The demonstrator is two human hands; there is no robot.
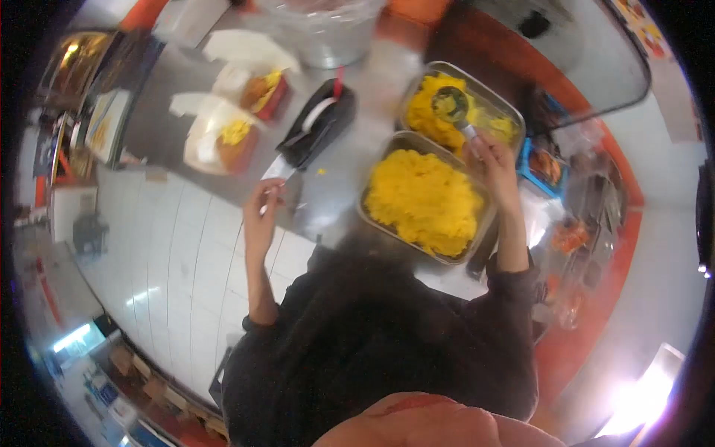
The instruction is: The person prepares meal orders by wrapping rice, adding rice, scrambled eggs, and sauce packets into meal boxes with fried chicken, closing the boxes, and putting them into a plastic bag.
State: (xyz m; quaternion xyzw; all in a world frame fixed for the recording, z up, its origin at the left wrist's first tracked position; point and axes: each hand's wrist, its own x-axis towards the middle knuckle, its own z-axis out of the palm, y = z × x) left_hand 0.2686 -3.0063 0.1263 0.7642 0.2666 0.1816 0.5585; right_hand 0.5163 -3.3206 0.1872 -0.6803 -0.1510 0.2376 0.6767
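Observation:
My right hand [493, 160] is closed around the handle of a round-headed scoop [450, 105]. The scoop's head is over yellow, rice-like food [428, 112] in the farther metal tray [488, 86]. Nearer to me, a second metal tray [366, 214] holds a heap of the same yellow food [424, 197]. On the left, my left hand [264, 201] pinches a thin white piece [278, 170], perhaps paper or plastic; its exact kind is unclear. Just beyond that hand lies a black holder [316, 123] with a white strip across it.
Two opened takeaway boxes [202, 141] with yellow and brown food stand at the left of the metal counter [339, 190]. Behind them is a plastic-covered metal pot [331, 37]. A blue container [544, 167] sits right of the trays, beside clear plastic packages [588, 238].

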